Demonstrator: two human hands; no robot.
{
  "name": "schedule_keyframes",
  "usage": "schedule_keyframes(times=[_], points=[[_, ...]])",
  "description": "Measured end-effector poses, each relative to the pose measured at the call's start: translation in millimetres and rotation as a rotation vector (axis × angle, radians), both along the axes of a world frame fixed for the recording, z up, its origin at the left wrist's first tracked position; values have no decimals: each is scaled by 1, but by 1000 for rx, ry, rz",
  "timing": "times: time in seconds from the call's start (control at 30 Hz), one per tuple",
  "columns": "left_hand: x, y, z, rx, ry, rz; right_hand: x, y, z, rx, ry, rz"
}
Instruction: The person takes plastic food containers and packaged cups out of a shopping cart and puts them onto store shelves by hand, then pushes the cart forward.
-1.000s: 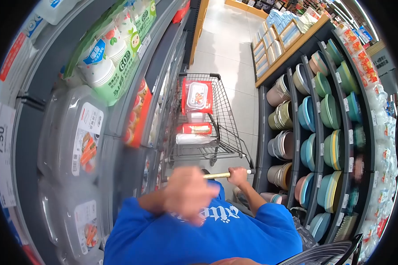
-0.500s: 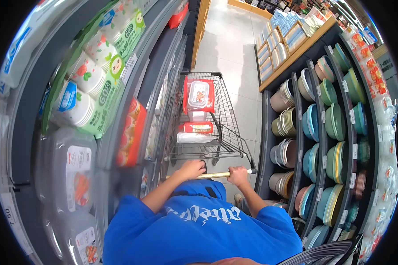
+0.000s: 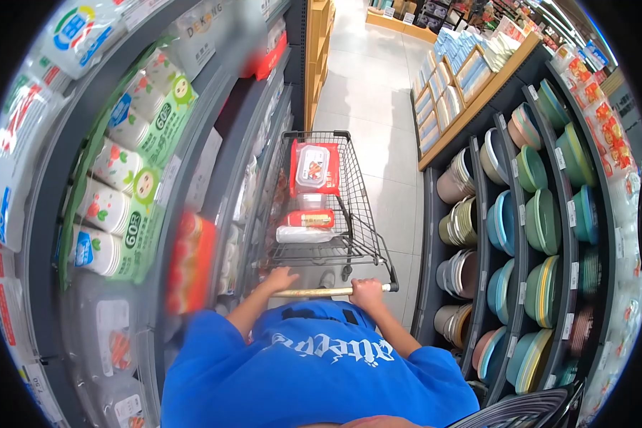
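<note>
My right hand (image 3: 367,293) is wrapped round the pale handle (image 3: 314,292) of a black wire shopping cart (image 3: 367,207), near its right end. Toward the handle's left end is my left hand (image 3: 279,278), its fingers stretched out to the right rather than curled round the bar. Inside the cart, a clear lidded plastic container (image 3: 312,165) lies on a red package (image 3: 293,187). Closer to me are a small clear container (image 3: 308,202), a red roll-shaped pack (image 3: 310,218) and a white roll-shaped pack (image 3: 304,235).
Shelves close on the left hold paper-cup packs (image 3: 125,171), plastic containers (image 3: 113,335) and a blurred red pack (image 3: 191,262). Stacked basins (image 3: 542,221) and buckets (image 3: 456,175) fill the right shelves. Ahead, the tiled aisle (image 3: 367,85) runs past a wooden towel display (image 3: 471,93).
My left hand has shifted left along the handle, and its fingers have straightened. The cart and both hands sit slightly further left in view. The left shelf goods have slid down toward me.
</note>
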State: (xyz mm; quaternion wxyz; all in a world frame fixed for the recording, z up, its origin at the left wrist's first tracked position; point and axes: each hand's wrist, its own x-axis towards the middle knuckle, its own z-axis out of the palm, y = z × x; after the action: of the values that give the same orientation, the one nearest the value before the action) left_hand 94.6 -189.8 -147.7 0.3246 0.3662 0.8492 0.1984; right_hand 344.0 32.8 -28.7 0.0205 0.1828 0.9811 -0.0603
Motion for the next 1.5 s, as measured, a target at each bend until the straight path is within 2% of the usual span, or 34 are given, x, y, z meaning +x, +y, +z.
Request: schedule_keyframes(times=[0.1,0.17,0.27,0.33,0.47,0.67,0.77,0.87,0.97,1.07,1.17,1.27,1.3,1.4,1.43,1.5], points=[[-25,18,-25,-101,-90,-65,-16,12,-9,-18,-10,-6],[-35,30,-40,-126,-153,1,-27,21,-8,-25,-32,-8],[-50,47,-47,-150,-181,-21,-46,38,10,-101,-234,-38],[-61,57,-26,-130,-236,-63,-63,47,11,-142,-343,-51],[-76,78,-40,-148,-134,-75,-85,71,17,-202,-475,-44],[-106,111,-13,-206,-344,-23,-113,98,15,-200,-478,-58],[-116,119,-44,-79,-230,2,-126,111,13,-187,-475,-49],[-129,131,-52,-32,-181,-43,-139,124,17,-185,-490,-57],[-143,148,-50,-114,-142,-75,-151,139,17,-179,-484,-45],[-151,160,-46,36,-16,-82,-163,156,15,-180,-459,-40],[-165,180,-17,-100,-107,-86,-177,170,17,-189,-464,-56],[-178,193,-42,-65,-105,-80,-191,187,22,-201,-531,-71],[-185,200,-39,-141,-163,-116,-195,194,21,-220,-560,-58],[-191,211,-30,-19,-149,-76,-210,213,18,-275,-627,-19],[-197,215,-27,-48,-247,-87,-215,218,21,-294,-640,-4],[-197,219,-25,39,-196,-67,-224,228,27,-326,-683,21]])
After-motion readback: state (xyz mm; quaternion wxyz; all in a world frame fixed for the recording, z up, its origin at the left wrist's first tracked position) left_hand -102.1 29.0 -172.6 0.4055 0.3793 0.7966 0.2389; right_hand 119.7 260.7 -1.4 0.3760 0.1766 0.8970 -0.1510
